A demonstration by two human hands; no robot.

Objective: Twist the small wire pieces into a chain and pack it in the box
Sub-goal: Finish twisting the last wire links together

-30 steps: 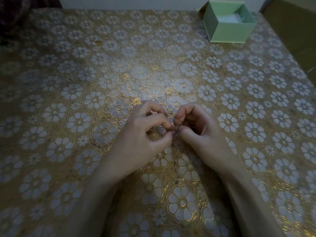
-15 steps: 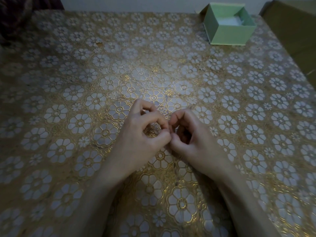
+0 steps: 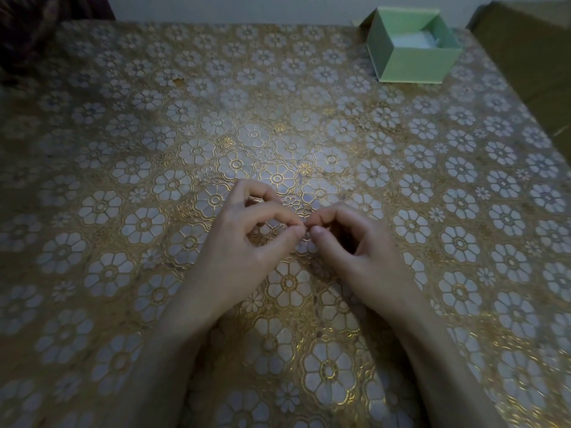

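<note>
We find the wire piece [image 3: 306,230] as a faint glint between the two sets of fingertips, too small for us to make out its shape. It sits well in front of the green box [image 3: 414,61], toward the near left of it, low over the table [image 3: 123,118]. The left hand [image 3: 247,242] pinches it between thumb and forefinger, the other fingers curled above; the right hand [image 3: 361,245] pinches it from the other side, thumb tip and bent forefinger closed together. The two thumbs lie tip to tip, almost touching.

Against the frame a second ago, we see the hands now a little flatter and more side by side, the right knuckles lowered and the thumbs turned to face each other; half a second ago the right thumb was tucked beneath the left.

The box stands open at the far right of the table, something pale inside. A brown cardboard surface [image 3: 531,50] rises just right of the box.
</note>
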